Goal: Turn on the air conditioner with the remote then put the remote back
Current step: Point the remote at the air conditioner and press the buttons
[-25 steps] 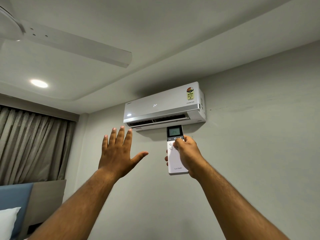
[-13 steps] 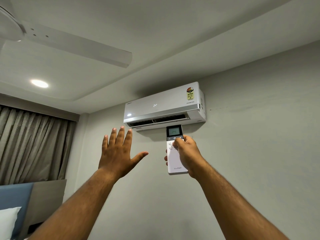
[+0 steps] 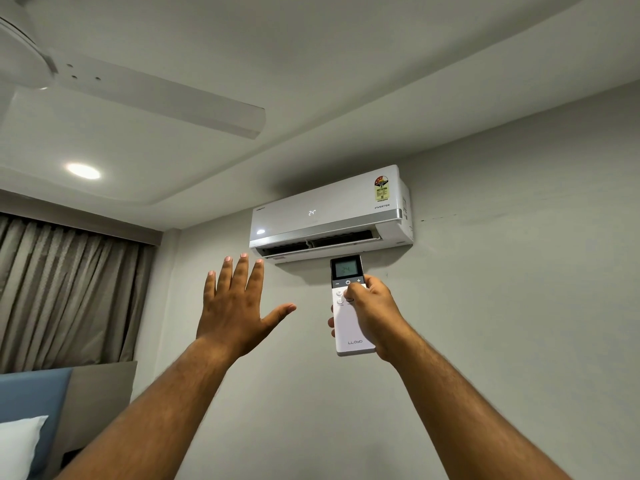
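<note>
A white wall-mounted air conditioner (image 3: 329,213) hangs high on the grey wall. Its front shows a lit "24" and its lower flap stands open. My right hand (image 3: 372,315) grips a white remote (image 3: 349,327) held upright just below the unit, thumb resting on the buttons under the remote's lit screen. My left hand (image 3: 239,306) is raised beside it to the left, palm toward the unit, fingers spread and holding nothing.
A white ceiling fan blade (image 3: 162,98) reaches across the upper left, with a round ceiling light (image 3: 83,170) beneath it. Beige curtains (image 3: 65,292) cover the left wall. A blue headboard (image 3: 31,400) and a white pillow (image 3: 17,445) sit at the lower left.
</note>
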